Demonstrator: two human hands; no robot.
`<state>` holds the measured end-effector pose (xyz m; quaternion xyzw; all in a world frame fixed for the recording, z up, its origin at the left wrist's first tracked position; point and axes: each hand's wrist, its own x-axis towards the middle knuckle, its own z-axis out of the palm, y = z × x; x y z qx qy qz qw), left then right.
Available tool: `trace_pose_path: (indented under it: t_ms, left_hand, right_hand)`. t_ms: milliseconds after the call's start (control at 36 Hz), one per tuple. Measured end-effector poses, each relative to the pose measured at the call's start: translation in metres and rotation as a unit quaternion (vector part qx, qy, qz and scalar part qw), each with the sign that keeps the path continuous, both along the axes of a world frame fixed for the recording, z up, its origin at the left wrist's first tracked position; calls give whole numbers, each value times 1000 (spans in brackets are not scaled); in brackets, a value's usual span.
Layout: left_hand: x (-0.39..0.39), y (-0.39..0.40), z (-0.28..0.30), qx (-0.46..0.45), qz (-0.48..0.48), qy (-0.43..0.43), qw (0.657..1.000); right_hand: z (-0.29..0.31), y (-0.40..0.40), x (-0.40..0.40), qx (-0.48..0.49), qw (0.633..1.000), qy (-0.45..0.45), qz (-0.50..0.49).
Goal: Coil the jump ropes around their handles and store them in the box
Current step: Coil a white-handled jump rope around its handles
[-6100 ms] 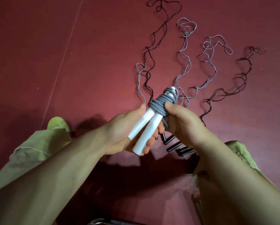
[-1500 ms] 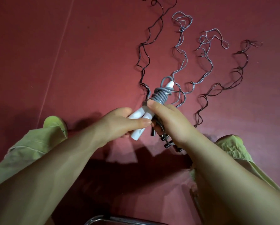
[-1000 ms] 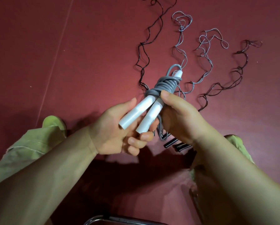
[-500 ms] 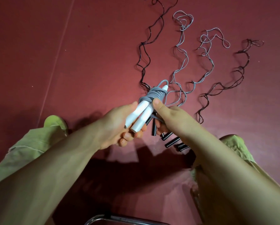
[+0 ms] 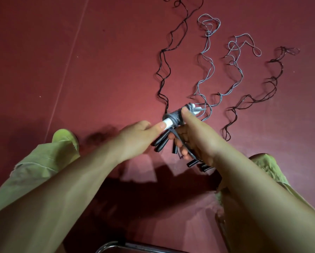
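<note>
Here, above a dark red floor [image 5: 80,61], the left hand [image 5: 138,136] pinches the white plastic handles [image 5: 168,122] while the right hand [image 5: 195,136] clasps their springy grey cord coil [image 5: 175,116], light, best gripped over the wraps.

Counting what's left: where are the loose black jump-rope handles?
In the head view, the short black handles lie on the red floor right of centre, just beneath both hands.

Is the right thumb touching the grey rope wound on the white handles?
Touching. The head view shows the right hand with its thumb tip pressed on the grey rope coil wound round the white handles, with no gap between them.
</note>
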<state>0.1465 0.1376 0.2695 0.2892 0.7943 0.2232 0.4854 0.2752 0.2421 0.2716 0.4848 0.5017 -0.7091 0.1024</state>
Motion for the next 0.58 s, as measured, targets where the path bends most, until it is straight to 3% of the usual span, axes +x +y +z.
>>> trace_pose_path:
  t_ms: [111, 333, 417, 500, 583]
  left_hand:
    - [0, -1, 2, 11, -10, 10, 1000]
    - [-4, -2, 3, 40, 27, -213, 976]
    - [-1, -4, 9, -10, 23, -368, 930]
    - [1, -3, 13, -33, 28, -523, 851]
    - [5, -5, 14, -16, 38, -602, 797]
  right_hand:
    - [-4, -2, 0, 7, 1000, 1, 7]
    - [4, -5, -1, 105, 990, 86, -27]
    - [8, -4, 0, 78, 984, 134, -82]
    - [11, -1, 2, 71, 978, 167, -104]
    - [12, -1, 4, 59, 973, 193, -111]
